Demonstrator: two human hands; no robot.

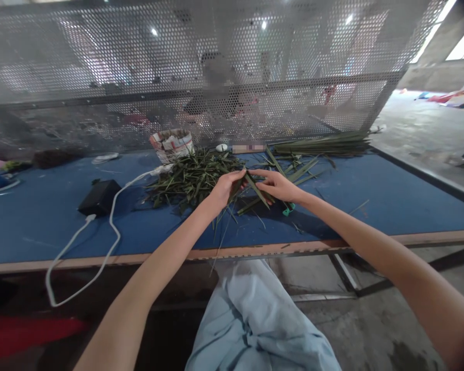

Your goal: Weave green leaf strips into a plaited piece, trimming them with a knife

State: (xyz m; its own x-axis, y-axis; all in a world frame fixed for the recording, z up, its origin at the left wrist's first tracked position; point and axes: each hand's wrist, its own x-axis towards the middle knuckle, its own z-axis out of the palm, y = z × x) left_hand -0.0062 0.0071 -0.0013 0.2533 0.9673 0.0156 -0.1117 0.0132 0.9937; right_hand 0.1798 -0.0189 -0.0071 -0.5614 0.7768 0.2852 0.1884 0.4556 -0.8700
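Both my hands meet over the blue tabletop, in front of a heap of cut green leaf pieces (195,178). My left hand (232,184) is closed, pinching a green leaf strip (257,190) near its folded upper end. From the right, my right hand (275,185) reaches the same strip, its index finger stretched toward the fold and its other fingers curled around the leaf. The strip slants down between the hands to a pointed tip. Just below my right hand lies a small green plastic item (288,209), partly in shadow.
Long leaf blades (325,145) lie stacked at the back right. A paper-covered tub (172,144) stands behind the heap. On the left, a black box (99,197) connects to a white cable (114,226) hanging over the front edge. A perforated metal screen (131,62) rises behind the table.
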